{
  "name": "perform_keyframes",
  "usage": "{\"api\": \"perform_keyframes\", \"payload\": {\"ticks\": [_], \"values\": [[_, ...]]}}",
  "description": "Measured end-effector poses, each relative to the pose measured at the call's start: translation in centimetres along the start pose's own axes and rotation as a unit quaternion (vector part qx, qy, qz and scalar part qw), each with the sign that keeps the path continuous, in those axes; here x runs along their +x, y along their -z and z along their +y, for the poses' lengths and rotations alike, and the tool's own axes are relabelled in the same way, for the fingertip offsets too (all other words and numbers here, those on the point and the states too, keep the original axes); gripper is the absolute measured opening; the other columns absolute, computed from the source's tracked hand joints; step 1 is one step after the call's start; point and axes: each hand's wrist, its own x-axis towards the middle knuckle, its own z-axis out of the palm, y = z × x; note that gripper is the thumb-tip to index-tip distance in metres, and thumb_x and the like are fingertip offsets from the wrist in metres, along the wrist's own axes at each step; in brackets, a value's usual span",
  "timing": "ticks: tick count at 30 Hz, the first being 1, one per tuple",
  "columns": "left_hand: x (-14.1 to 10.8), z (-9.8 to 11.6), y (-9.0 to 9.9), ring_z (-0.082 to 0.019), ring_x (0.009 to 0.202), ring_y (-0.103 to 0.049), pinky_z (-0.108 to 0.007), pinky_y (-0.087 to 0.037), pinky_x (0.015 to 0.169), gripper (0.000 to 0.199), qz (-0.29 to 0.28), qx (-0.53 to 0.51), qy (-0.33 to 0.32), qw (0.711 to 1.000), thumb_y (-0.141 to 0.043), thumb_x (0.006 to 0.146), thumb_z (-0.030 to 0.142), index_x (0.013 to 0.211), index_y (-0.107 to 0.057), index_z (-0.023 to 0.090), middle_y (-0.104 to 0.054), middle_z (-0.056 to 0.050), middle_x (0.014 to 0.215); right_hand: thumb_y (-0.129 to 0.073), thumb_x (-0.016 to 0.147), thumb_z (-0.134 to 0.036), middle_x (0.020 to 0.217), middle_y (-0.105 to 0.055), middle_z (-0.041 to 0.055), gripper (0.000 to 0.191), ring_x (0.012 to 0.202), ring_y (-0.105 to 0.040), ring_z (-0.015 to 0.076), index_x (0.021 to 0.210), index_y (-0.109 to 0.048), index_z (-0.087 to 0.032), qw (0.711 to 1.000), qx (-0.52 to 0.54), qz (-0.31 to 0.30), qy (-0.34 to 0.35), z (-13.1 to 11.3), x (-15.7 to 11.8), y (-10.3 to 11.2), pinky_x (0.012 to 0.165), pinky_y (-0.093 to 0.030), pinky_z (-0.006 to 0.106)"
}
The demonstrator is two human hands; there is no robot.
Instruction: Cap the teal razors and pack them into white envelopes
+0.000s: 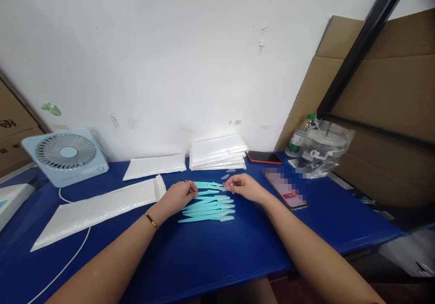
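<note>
Blue table (204, 258) | teal razors (208, 206) lie left-right | left hand (178, 196), right hand (245, 187) fingers pinching one razor's ends

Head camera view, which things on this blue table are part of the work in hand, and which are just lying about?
In hand:
- left hand and right hand, both resting on the turquoise sticks
- long white pouch, close by the left hand

Lying about:
- small fan
- stack of white pouches
- two phones
- water bottle
- clear bag
</note>
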Motion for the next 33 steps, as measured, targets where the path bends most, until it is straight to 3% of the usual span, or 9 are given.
{"api": "perform_keyframes", "payload": {"ticks": [9,15,17,20,22,25,29,33], "values": [[0.2,0.5,0.1,-0.015,0.067,-0.054,-0.024,-0.038,0.055,0.020,-0.018,-0.050,0.010,0.999,-0.047,0.080,0.037,0.080,-0.056,0.019,-0.058,-0.001,0.071,-0.065,0.075,-0.038,0.064,-0.061,0.0006,0.023,0.057,-0.055,0.0120,0.084,-0.070,-0.017,1.000,0.023,-0.007,0.006,-1.0,0.0,-0.9,0.056,-0.043,0.024],[-0.2,1.4,-0.3,-0.015,0.065,-0.055,-0.025,-0.042,0.057,0.023,-0.056,-0.079,-0.011,0.995,-0.049,0.079,0.040,0.081,-0.060,0.020,-0.061,-0.001,0.073,-0.067,0.072,-0.039,0.064,-0.064,0.0013,0.024,0.056,-0.055,0.0130,0.084,-0.071,-0.018,0.997,0.014,-0.070,0.019,-1.7,-0.6,-0.6,0.053,-0.042,0.024],[-0.2,1.6,-0.2,-0.016,0.069,-0.056,-0.025,-0.043,0.061,0.023,-0.050,-0.059,-0.023,0.997,-0.052,0.078,0.041,0.082,-0.061,0.020,-0.062,-0.002,0.076,-0.066,0.073,-0.038,0.066,-0.065,0.0020,0.024,0.057,-0.055,0.0135,0.084,-0.072,-0.018,0.998,-0.017,-0.050,0.026,-1.5,-0.7,0.1,0.053,-0.042,0.024],[-0.1,1.5,0.2,-0.019,0.083,-0.058,-0.029,-0.044,0.070,0.023,0.015,0.007,-0.033,0.999,-0.052,0.080,0.039,0.091,-0.062,0.021,-0.063,-0.004,0.090,-0.063,0.076,-0.033,0.069,-0.064,0.0028,0.018,0.060,-0.055,0.0140,0.083,-0.071,-0.019,0.990,-0.115,0.064,0.038,-0.8,-0.5,1.1,0.056,-0.042,0.025],[0.1,1.0,0.3,-0.022,0.092,-0.056,-0.032,-0.043,0.078,0.024,0.059,0.054,-0.034,0.996,-0.049,0.083,0.036,0.098,-0.062,0.022,-0.062,-0.006,0.099,-0.062,0.076,-0.028,0.075,-0.063,0.0031,0.015,0.063,-0.054,0.0140,0.087,-0.071,-0.021,0.975,-0.186,0.110,0.052,-0.3,-0.3,1.3,0.060,-0.043,0.026],[0.4,0.3,0.3,-0.023,0.097,-0.054,-0.035,-0.041,0.083,0.022,0.078,0.097,-0.032,0.992,-0.048,0.084,0.033,0.097,-0.062,0.022,-0.062,-0.006,0.100,-0.063,0.076,-0.022,0.088,-0.061,0.0040,0.021,0.068,-0.055,0.0135,0.096,-0.068,-0.023,0.962,-0.248,0.079,0.083,0.1,0.2,0.9,0.066,-0.044,0.027],[0.6,-0.2,-0.1,-0.022,0.090,-0.056,-0.032,-0.040,0.075,0.016,0.067,0.107,-0.013,0.992,-0.049,0.083,0.031,0.083,-0.061,0.021,-0.063,-0.004,0.090,-0.055,0.081,-0.015,0.086,-0.058,0.0048,0.011,0.074,-0.055,0.0145,0.083,-0.064,-0.018,0.937,-0.329,0.059,0.098,-0.2,0.7,-0.1,0.069,-0.043,0.026],[0.6,-0.2,-0.1,-0.021,0.085,-0.057,-0.030,-0.040,0.070,0.015,0.051,0.078,0.011,0.996,-0.051,0.081,0.032,0.082,-0.061,0.021,-0.063,-0.004,0.087,-0.048,0.082,-0.010,0.083,-0.056,0.0059,0.012,0.076,-0.053,0.0154,0.079,-0.058,-0.016,0.918,-0.378,0.068,0.099,-0.7,0.6,-0.4,0.068,-0.041,0.026]]}}
